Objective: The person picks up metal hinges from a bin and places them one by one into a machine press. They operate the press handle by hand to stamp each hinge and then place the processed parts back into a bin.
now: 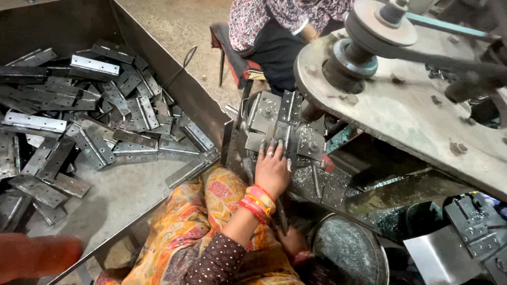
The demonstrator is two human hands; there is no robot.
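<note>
Where the head view looks down over a patterned orange-and-yellow lap (195, 221), one hand (273, 171), wearing red and orange bangles at the wrist, lies flat with fingers spread and pressed together on a grey perforated steel hinge plate (279, 132) seated in the jig of a grimy metal drilling machine (311, 153); from the forearm's line it appears to be the left hand, palm down on the plate rather than clamped around it. The other hand (291, 240), apparently the right, sits lower, just beside a round dark metal drum (351, 250), and is largely hidden by the forearm, so whether it is closed on anything cannot be told. The hinge plate lies directly under the fingertips, between the upright hinge leaves at the back of the jig and the metal shavings scattered on the machine bed. A large grey disc-shaped machine plate with a belt pulley (369, 58) overhangs the work at upper right. To the left, a wide sheet-steel bin (121, 190) holds a loose heap of long grey steel hinges (90, 111). Beyond the machine, a second person in a floral garment (274, 21) sits on a red-cushioned stool (240, 63).
</note>
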